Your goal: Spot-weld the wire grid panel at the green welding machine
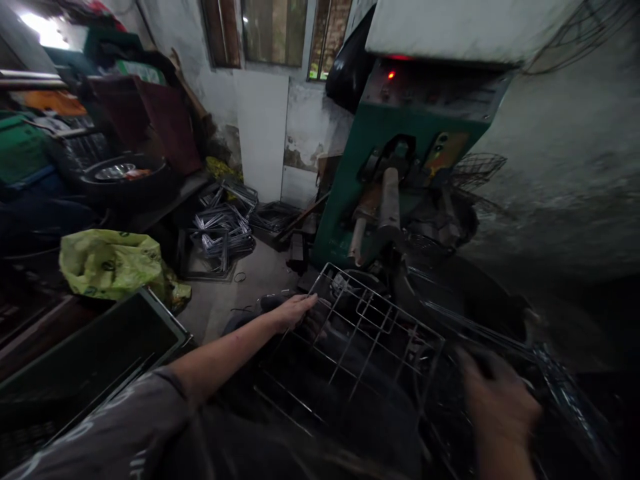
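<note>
A wire rack [358, 325], a grid of thin metal rods with a small rectangular loop near its far edge, lies tilted in front of my body. At the rack's far left side, my left hand [295, 312] is closed on the edge wire. My right hand [500, 400] is off the rack's right side, apart from it and near a bundle of thin metal wires [560, 383]. Motion smears its fingers, so their state is unclear. Behind the rack stands a green machine [337, 200] with thick metal arms [391, 200] and a lit red lamp.
Several wire frames [225, 230] lie piled on the floor to the left of the machine. Closer on the left are a yellow-green sack [113, 263] and a dark green crate [100, 353]. A tire [125, 190] holding a metal bowl sits farther back.
</note>
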Demonstrator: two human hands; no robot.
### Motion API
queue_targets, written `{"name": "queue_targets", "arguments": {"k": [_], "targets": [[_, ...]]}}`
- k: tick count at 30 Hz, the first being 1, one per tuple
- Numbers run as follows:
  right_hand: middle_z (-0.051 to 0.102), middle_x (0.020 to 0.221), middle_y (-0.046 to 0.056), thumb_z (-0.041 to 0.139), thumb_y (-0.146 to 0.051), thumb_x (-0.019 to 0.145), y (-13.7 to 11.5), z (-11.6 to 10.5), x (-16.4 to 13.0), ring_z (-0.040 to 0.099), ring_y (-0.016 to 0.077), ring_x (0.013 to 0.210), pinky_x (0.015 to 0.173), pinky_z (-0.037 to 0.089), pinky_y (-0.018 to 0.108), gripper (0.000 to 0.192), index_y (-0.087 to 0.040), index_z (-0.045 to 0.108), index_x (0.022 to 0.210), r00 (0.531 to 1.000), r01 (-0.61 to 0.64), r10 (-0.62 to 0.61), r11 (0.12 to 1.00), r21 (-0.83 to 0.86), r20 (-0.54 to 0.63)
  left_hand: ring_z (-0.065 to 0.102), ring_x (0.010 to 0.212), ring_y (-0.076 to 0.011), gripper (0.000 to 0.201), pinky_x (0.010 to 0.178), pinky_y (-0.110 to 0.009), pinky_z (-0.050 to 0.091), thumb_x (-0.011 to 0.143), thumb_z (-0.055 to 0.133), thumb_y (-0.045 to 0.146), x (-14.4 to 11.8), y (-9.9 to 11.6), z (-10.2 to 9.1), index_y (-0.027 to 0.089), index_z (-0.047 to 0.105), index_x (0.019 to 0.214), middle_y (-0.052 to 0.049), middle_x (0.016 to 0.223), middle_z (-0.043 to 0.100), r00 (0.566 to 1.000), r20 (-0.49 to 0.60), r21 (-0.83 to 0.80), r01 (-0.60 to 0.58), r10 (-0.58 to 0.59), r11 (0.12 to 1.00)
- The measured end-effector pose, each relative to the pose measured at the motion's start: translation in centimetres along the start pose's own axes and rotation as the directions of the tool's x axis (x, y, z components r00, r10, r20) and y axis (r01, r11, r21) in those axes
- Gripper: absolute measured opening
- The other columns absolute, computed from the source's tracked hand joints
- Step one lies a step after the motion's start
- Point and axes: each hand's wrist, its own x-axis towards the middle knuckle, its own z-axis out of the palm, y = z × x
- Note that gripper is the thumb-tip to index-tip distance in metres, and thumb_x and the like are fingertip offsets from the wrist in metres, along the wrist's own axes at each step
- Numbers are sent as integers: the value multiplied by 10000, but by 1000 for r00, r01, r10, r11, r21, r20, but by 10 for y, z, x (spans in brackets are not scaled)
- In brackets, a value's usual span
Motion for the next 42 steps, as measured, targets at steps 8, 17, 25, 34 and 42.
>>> {"name": "queue_targets", "arguments": {"k": [8,17,25,34,42], "targets": [[660,843,90,445,-261,895,-109,57,31,485,248,816,713,316,350,255,-163,676,935,889,455,-457,889,-49,-27,704,633,-262,588,513,-295,533,869,548,563,1,-3,-9,105,507,1235,-166,813,708,998,35,1,-47,47,999],[658,823,70,493,-225,890,-103,62,28,470,232,794,697,295,336,205,-161,682,935,856,503,-513,856,-119,-66,708,657,-272,591,530,-303,530,868,550,564,6,-8,-14,104,509,1236,-176,828,709,996,65,-29,-53,55,998],[654,818,66,504,-214,885,-109,70,56,480,229,803,682,285,337,201,-175,685,964,837,536,-546,830,-152,-35,701,623,-278,550,491,-304,520,896,502,540,16,6,-10,91,520,1212,-166,786,703,997,23,-87,-73,75,994],[677,873,85,473,-217,895,-122,74,88,518,246,871,723,303,350,237,-173,688,987,824,565,-561,805,-177,82,694,600,-258,501,504,-306,522,906,473,538,30,22,-8,103,557,1139,-142,749,703,995,-1,-100,-101,101,990],[661,827,58,531,-183,857,-115,74,84,488,237,820,729,296,343,202,-184,694,976,753,620,-652,748,-235,-87,691,599,-245,540,516,-304,525,893,498,549,30,15,-8,96,555,1181,-142,755,702,997,4,-133,-71,72,989]]}}
